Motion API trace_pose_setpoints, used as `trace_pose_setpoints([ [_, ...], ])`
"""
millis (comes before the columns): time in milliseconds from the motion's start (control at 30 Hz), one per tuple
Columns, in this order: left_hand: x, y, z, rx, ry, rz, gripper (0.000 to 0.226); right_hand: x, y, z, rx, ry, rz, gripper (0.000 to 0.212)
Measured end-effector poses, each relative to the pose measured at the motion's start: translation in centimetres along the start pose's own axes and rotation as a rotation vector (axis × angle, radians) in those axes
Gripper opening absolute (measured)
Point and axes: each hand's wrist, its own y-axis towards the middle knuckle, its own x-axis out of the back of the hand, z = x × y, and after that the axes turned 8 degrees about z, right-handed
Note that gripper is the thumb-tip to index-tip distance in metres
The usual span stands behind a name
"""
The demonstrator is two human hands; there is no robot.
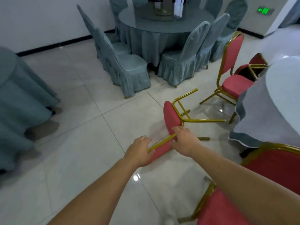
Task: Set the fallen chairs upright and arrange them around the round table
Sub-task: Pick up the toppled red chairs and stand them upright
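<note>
Glossy pale tiled floor [65,143], white wall [40,18] (black skirting), green sign [265,10]

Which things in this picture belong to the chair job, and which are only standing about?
Job: fallen red chair, held by left hand and right hand; upright red chair; white round table.
Not the job: blue covered chairs; blue round table; green wall sign.

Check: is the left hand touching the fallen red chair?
Touching. Head view: the left hand has its fingers curled over the gold backrest frame of the fallen red chair.
</note>
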Motion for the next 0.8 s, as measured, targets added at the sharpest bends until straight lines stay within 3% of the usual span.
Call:
trace_pose_setpoints([
  [200, -0.3, 2.7, 7.6, 0.118, -0.114, 0.034, 0.062, -1.7, 8.0, 4.6, 0.101, -0.071, 0.148, 0.071],
  [400, 1.0, 6.7, 14.8, 0.312, -0.316, -0.067, 0.059, -0.3, 20.2, 9.9, 0.301, -0.281, 0.238, 0.069],
  [533, 1.3, 9.2, 17.9, 0.447, -0.551, -0.144, 0.052, -1.0, 27.1, 13.3, 0.422, -0.379, 0.304, 0.067],
  [800, -0.4, 18.9, 22.2, 0.583, -1.177, -0.358, 0.029, -12.0, 33.8, 12.3, 0.318, -0.301, 0.504, 0.068],
])
